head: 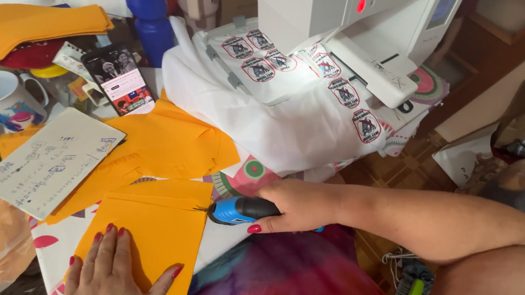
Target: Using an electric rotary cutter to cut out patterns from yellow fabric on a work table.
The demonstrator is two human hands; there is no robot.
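Presently the right hand (298, 207) grips a blue electric cutter (237, 211), blade at the orange fabric sheet (154, 232) edge. Left hand (112, 272) lies spread flat on that sheet, near the table (50, 244) front edge.

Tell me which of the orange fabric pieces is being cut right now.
The flat orange fabric piece nearest the person, pinned under the left hand, with the blue electric cutter in the right hand at its edge. The others lie untouched farther back.
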